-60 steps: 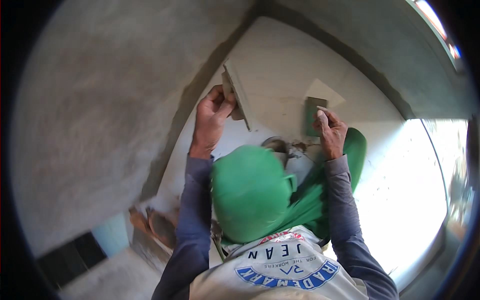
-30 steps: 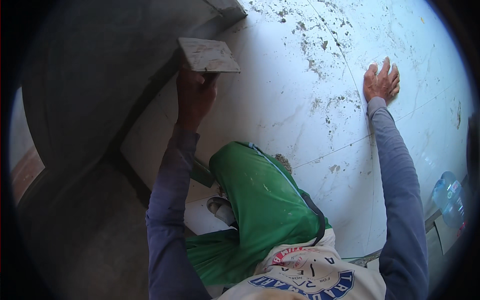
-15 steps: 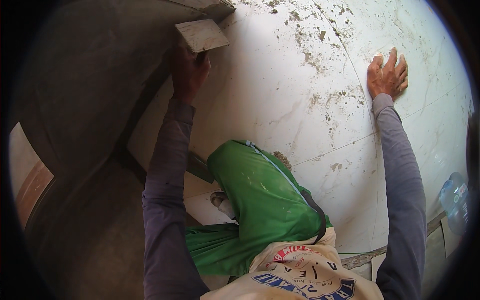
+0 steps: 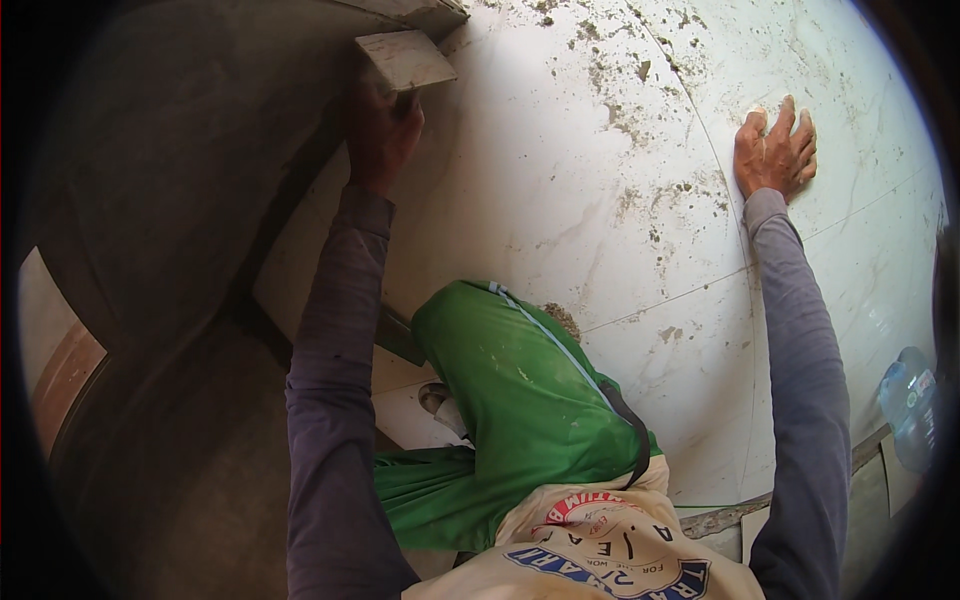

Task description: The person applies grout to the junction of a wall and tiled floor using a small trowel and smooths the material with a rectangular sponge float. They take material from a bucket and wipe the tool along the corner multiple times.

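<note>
At the dark wall's foot, my left hand (image 4: 382, 135) is closed around a small, flat, square tile piece (image 4: 408, 60), pale with brownish smears. It is tilted, and the fingers behind its lower edge are partly hidden in shadow. Far to the right, my right hand (image 4: 775, 152) rests on the white floor tiles (image 4: 560, 190) with its fingers spread and bent; it holds nothing that I can see. Something whitish, like dust or a wrap, covers one of its fingertips.
Crumbs of dried mortar (image 4: 625, 120) lie scattered over the tiles between my hands. The dark grey wall (image 4: 180, 150) rises on the left. My bent green-trousered knee (image 4: 520, 380) is in the middle. A clear plastic bottle (image 4: 908, 400) lies at the right edge.
My left hand and the tile piece have shifted slightly away from me, along the wall. The right hand stays in place.
</note>
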`<state>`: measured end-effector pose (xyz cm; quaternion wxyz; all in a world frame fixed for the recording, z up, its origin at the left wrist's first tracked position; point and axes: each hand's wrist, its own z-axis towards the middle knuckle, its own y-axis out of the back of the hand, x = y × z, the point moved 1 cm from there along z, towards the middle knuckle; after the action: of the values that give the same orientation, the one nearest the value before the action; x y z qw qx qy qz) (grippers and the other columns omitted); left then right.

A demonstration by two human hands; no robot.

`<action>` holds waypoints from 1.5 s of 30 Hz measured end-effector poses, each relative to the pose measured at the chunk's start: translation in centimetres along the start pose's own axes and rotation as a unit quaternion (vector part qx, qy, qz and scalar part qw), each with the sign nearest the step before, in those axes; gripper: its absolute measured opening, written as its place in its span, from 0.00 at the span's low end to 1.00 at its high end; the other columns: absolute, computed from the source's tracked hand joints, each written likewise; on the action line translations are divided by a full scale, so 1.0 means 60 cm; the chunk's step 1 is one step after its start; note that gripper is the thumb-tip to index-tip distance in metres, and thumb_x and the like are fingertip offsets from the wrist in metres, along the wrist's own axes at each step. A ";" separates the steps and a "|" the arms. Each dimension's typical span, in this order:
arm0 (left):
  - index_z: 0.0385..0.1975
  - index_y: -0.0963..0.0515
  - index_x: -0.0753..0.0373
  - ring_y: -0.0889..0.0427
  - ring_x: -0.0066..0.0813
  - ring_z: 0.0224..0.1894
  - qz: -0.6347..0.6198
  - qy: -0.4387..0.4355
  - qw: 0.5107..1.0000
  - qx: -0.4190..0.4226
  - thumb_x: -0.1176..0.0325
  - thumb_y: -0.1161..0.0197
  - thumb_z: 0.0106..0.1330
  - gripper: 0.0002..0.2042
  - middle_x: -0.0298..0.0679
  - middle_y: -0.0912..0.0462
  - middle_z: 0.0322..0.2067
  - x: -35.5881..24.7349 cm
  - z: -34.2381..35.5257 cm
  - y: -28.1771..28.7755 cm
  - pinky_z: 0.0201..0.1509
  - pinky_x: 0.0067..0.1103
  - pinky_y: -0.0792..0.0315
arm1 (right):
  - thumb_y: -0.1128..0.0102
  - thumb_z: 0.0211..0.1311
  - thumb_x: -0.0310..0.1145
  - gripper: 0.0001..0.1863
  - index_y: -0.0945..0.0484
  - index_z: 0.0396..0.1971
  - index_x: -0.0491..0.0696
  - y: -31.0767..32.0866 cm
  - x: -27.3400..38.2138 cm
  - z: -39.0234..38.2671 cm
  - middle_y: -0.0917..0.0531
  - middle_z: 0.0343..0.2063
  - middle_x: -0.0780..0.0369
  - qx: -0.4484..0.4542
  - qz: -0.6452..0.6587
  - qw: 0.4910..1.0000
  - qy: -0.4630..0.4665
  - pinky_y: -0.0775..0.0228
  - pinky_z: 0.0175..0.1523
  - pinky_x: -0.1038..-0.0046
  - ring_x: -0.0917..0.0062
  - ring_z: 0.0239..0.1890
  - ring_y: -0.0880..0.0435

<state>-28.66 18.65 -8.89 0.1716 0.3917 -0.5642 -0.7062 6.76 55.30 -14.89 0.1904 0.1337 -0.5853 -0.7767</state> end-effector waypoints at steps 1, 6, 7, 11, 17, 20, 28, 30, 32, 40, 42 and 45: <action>0.50 0.27 0.72 0.21 0.59 0.46 -0.012 -0.014 1.000 -0.018 0.63 0.25 0.55 0.27 0.57 0.21 0.42 -0.002 0.000 0.000 0.49 0.45 0.26 | 0.50 0.67 0.51 0.33 0.32 0.71 0.57 0.000 0.000 0.000 0.36 0.72 0.53 -0.001 0.005 1.000 0.000 0.62 0.77 0.46 0.60 0.77 0.44; 0.49 0.26 0.72 0.19 0.57 0.44 -0.057 -0.050 0.996 -0.053 0.64 0.26 0.53 0.26 0.55 0.19 0.41 -0.049 0.006 0.014 0.50 0.43 0.24 | 0.50 0.67 0.50 0.34 0.32 0.72 0.57 -0.001 -0.005 0.000 0.37 0.72 0.54 0.009 -0.006 1.000 -0.002 0.63 0.78 0.46 0.60 0.77 0.45; 0.48 0.26 0.72 0.18 0.57 0.44 -0.067 -0.024 0.997 -0.044 0.65 0.26 0.53 0.25 0.55 0.19 0.41 -0.053 0.007 0.018 0.50 0.43 0.24 | 0.50 0.67 0.51 0.34 0.32 0.72 0.56 0.001 -0.003 0.000 0.36 0.72 0.53 0.010 -0.002 1.000 -0.003 0.62 0.78 0.46 0.60 0.77 0.45; 0.47 0.26 0.71 0.18 0.57 0.44 -0.104 0.003 0.994 -0.043 0.67 0.28 0.52 0.24 0.55 0.18 0.40 -0.081 0.011 0.029 0.48 0.42 0.23 | 0.50 0.67 0.51 0.33 0.32 0.71 0.56 0.004 -0.001 0.002 0.36 0.72 0.53 0.006 -0.001 1.000 -0.002 0.62 0.78 0.46 0.60 0.77 0.45; 0.42 0.20 0.69 0.15 0.56 0.36 -0.074 -0.108 0.989 -0.069 0.67 0.28 0.55 0.17 0.52 0.14 0.35 -0.084 0.003 0.078 0.41 0.39 0.22 | 0.50 0.67 0.51 0.33 0.31 0.71 0.57 0.004 -0.001 0.001 0.35 0.71 0.54 0.007 0.000 1.000 -0.002 0.61 0.78 0.47 0.61 0.77 0.44; 0.37 0.17 0.68 0.15 0.56 0.35 -0.064 -0.058 0.994 -0.073 0.66 0.28 0.58 0.13 0.50 0.13 0.32 -0.081 -0.017 0.069 0.38 0.40 0.23 | 0.49 0.67 0.50 0.33 0.31 0.71 0.57 0.001 -0.004 0.001 0.35 0.71 0.54 0.000 -0.003 1.000 -0.001 0.60 0.78 0.46 0.61 0.77 0.43; 0.44 0.20 0.68 0.16 0.57 0.40 -0.028 -0.052 0.997 -0.055 0.69 0.28 0.57 0.16 0.52 0.15 0.36 -0.055 -0.022 0.023 0.43 0.41 0.23 | 0.49 0.66 0.50 0.32 0.30 0.70 0.56 0.003 0.003 0.001 0.35 0.72 0.54 -0.002 0.007 1.000 -0.003 0.59 0.77 0.46 0.61 0.77 0.42; 0.46 0.21 0.68 0.16 0.56 0.42 -0.043 -0.045 0.997 -0.047 0.70 0.28 0.55 0.19 0.52 0.16 0.38 -0.046 -0.013 0.014 0.45 0.41 0.23 | 0.49 0.67 0.50 0.33 0.30 0.70 0.56 0.008 0.003 0.002 0.35 0.72 0.54 0.002 0.005 1.000 -0.003 0.59 0.77 0.46 0.61 0.77 0.43; 0.47 0.23 0.70 0.16 0.55 0.43 -0.077 -0.021 0.996 -0.035 0.71 0.29 0.53 0.21 0.53 0.17 0.40 -0.040 -0.010 0.010 0.47 0.40 0.23 | 0.50 0.67 0.50 0.33 0.31 0.71 0.56 0.008 0.002 0.002 0.36 0.72 0.54 0.007 0.005 1.000 -0.003 0.59 0.77 0.46 0.60 0.77 0.43; 0.49 0.25 0.73 0.17 0.52 0.46 -0.089 0.017 0.996 -0.014 0.74 0.31 0.49 0.24 0.54 0.19 0.43 -0.040 -0.001 0.003 0.53 0.40 0.23 | 0.50 0.67 0.49 0.33 0.33 0.72 0.56 0.006 0.001 0.000 0.37 0.73 0.53 0.014 -0.006 1.000 0.000 0.61 0.78 0.47 0.60 0.78 0.45; 0.49 0.25 0.72 0.17 0.51 0.47 -0.077 0.018 0.996 -0.028 0.75 0.32 0.50 0.24 0.53 0.19 0.43 -0.045 0.001 0.000 0.53 0.40 0.24 | 0.50 0.67 0.49 0.33 0.33 0.72 0.56 0.005 -0.001 0.000 0.37 0.73 0.53 0.015 -0.011 1.000 -0.001 0.61 0.78 0.47 0.60 0.78 0.45; 0.47 0.24 0.71 0.17 0.52 0.45 -0.118 -0.014 0.991 -0.061 0.75 0.32 0.50 0.21 0.52 0.19 0.40 -0.050 0.004 -0.003 0.52 0.39 0.23 | 0.50 0.68 0.49 0.34 0.33 0.72 0.56 0.002 -0.001 -0.001 0.37 0.73 0.53 0.013 -0.014 1.000 -0.002 0.61 0.78 0.47 0.61 0.78 0.45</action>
<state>-26.87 20.92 -7.97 0.1028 0.4345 -0.4725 -0.7599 6.83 55.23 -14.76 0.1773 0.1429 -0.5939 -0.7717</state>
